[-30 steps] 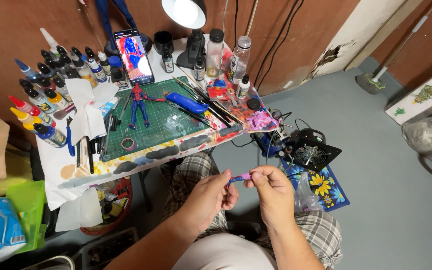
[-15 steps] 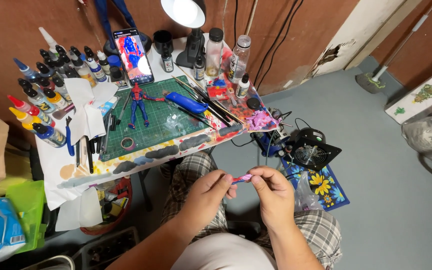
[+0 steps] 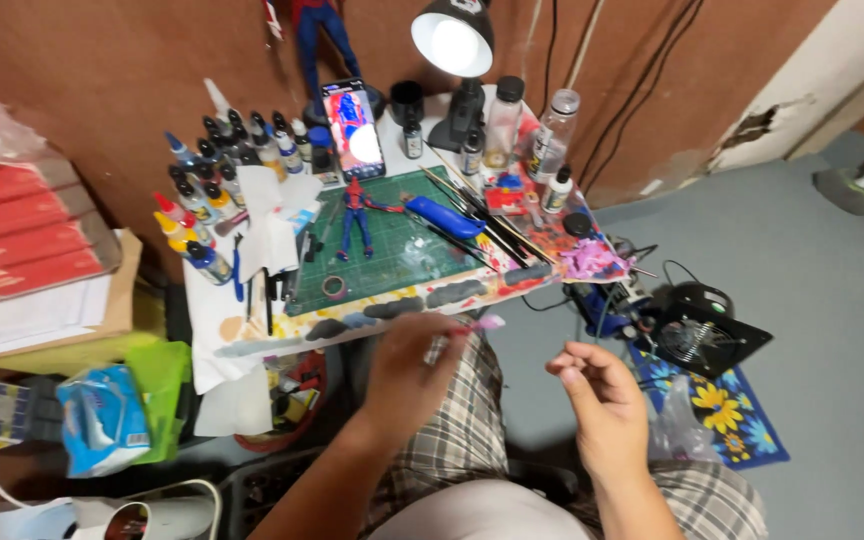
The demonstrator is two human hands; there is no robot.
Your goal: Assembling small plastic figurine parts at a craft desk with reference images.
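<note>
My left hand (image 3: 414, 372) is closed around a small pink-tipped tool (image 3: 485, 324), held just below the front edge of the low work table (image 3: 252, 335). To its right, my right hand (image 3: 602, 400) hangs apart from it with fingers loosely curled and nothing in them. On the green cutting mat (image 3: 392, 262) lies a red and blue action figure (image 3: 356, 216). A blue-handled tool (image 3: 442, 216) lies on the mat to the figure's right.
Several paint bottles (image 3: 214, 180) line the table's left and back. A lit desk lamp (image 3: 452, 40), a phone on a stand (image 3: 352, 128) and brushes stand behind. Red boxes (image 3: 12, 230) stack at left. A black fan (image 3: 697, 330) sits on the floor at right.
My hands, which held the small pink piece together, have come apart. The left hand has risen toward the table edge with it, and the right hand has let go.
</note>
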